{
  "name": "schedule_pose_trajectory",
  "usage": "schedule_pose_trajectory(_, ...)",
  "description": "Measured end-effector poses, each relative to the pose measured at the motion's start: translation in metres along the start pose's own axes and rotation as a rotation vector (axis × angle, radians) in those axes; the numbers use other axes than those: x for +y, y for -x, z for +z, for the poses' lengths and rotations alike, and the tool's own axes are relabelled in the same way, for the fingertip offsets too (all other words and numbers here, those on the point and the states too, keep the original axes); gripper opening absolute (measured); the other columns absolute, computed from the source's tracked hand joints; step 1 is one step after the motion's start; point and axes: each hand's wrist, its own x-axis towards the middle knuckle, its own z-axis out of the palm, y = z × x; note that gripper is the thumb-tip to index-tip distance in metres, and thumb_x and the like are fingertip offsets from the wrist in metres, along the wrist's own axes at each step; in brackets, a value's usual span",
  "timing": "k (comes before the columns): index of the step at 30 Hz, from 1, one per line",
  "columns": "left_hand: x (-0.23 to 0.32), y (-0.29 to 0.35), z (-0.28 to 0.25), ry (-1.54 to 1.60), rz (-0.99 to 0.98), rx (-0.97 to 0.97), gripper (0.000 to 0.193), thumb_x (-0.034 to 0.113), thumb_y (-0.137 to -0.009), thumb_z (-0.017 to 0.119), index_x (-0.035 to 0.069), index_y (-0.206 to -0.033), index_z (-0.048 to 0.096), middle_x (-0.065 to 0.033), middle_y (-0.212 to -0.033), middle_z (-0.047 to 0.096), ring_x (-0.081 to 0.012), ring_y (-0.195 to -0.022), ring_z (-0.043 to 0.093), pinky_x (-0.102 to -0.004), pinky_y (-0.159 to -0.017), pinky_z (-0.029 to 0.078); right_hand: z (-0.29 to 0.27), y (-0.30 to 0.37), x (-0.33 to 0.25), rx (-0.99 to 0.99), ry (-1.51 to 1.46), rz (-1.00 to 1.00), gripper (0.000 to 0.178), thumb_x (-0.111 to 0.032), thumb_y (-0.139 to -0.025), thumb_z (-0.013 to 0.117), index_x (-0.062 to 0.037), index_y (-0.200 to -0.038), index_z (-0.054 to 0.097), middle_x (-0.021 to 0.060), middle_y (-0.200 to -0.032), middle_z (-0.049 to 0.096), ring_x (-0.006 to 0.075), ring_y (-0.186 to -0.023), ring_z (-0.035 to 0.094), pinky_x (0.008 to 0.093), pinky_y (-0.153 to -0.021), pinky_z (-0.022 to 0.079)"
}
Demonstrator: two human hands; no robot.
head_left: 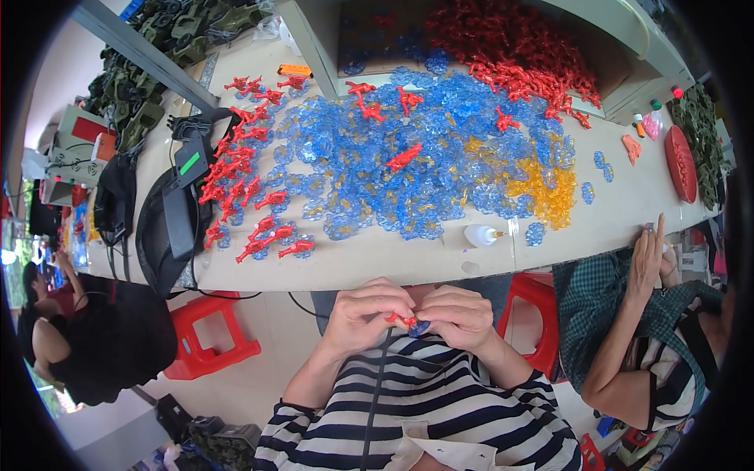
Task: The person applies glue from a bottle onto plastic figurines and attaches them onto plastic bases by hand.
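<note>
In front of my chest, below the table edge, my hands meet. My left hand (pixel 367 314) pinches a small red plastic figure (pixel 399 319). At its right end sits a dark blue piece (pixel 419 329), with the fingers of my right hand (pixel 457 315) closed on it. Fingertips partly hide where the two parts meet. On the table beyond lies a wide heap of clear blue flower-shaped pieces (pixel 369 188). Several red figures on blue pieces (pixel 236 177) stand in a group at the left of the heap.
Behind the heap, red figures (pixel 526 55) spill from a grey bin. Yellow pieces (pixel 554 192) lie at the heap's right. A white squeeze bottle (pixel 481 235) rests near the front edge. Black devices with cables (pixel 184 204) lie left. Co-workers sit on both sides; red stools (pixel 208 334) stand nearby.
</note>
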Motion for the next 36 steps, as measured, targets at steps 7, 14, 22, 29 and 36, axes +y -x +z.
schedule_pose_trajectory(7, 0.003, 0.004, -0.006, 0.103, -0.039, -0.002, 0.018, -0.011, -0.068, 0.064, 0.001, -0.082, 0.067, -0.0084, -0.083, 0.066, -0.0196, -0.079, 0.061, -0.0291, -0.070, 0.049, 0.003, -0.008, -0.001, -0.044, -0.109, 0.036, 0.023, 0.005, -0.062, 0.073, 0.0037, -0.084, 0.066, 0.0134, -0.078, 0.066, 0.0260, -0.071, 0.065, 0.0309, -0.063, 0.052)
schedule_pose_trajectory(14, 0.026, 0.002, -0.061, -0.273, 0.088, 0.193, 0.023, 0.000, -0.068, 0.073, 0.002, -0.090, 0.066, -0.0083, -0.085, 0.066, -0.0190, -0.080, 0.062, -0.0300, -0.073, 0.049, 0.004, -0.019, -0.012, -0.010, 0.050, 0.227, 0.039, 0.000, -0.058, 0.078, 0.0037, -0.094, 0.064, 0.0159, -0.093, 0.066, 0.0267, -0.082, 0.065, 0.0311, -0.069, 0.051)
schedule_pose_trajectory(22, 0.049, -0.004, -0.149, -1.130, -0.160, 0.807, 0.023, 0.003, -0.069, 0.074, 0.002, -0.090, 0.065, -0.0108, -0.082, 0.064, -0.0225, -0.072, 0.060, -0.0312, -0.064, 0.047, -0.025, 0.012, -0.012, 0.290, 0.314, 0.347, 0.018, 0.009, -0.071, 0.064, 0.0045, -0.088, 0.064, 0.0137, -0.082, 0.065, 0.0200, -0.072, 0.062, 0.0265, -0.066, 0.048)
schedule_pose_trajectory(29, 0.035, -0.011, -0.158, -1.301, -0.287, 0.602, 0.030, 0.006, -0.064, 0.075, 0.002, -0.093, 0.065, -0.0127, -0.080, 0.063, -0.0282, -0.075, 0.058, -0.0380, -0.069, 0.046, -0.036, 0.014, -0.010, 0.310, 0.395, 0.353, 0.010, 0.006, -0.080, 0.058, 0.0053, -0.090, 0.063, 0.0115, -0.084, 0.062, 0.0157, -0.072, 0.058, 0.0239, -0.065, 0.047)
schedule_pose_trajectory(36, 0.062, -0.024, -0.114, -1.273, -0.125, 0.789, 0.029, 0.004, -0.066, 0.075, 0.002, -0.094, 0.066, -0.0115, -0.080, 0.062, -0.0258, -0.075, 0.057, -0.0355, -0.067, 0.047, -0.046, 0.027, 0.000, 0.658, 0.458, 0.399, 0.020, 0.004, -0.076, 0.064, 0.0028, -0.095, 0.061, 0.0128, -0.090, 0.062, 0.0214, -0.082, 0.058, 0.0285, -0.076, 0.046)
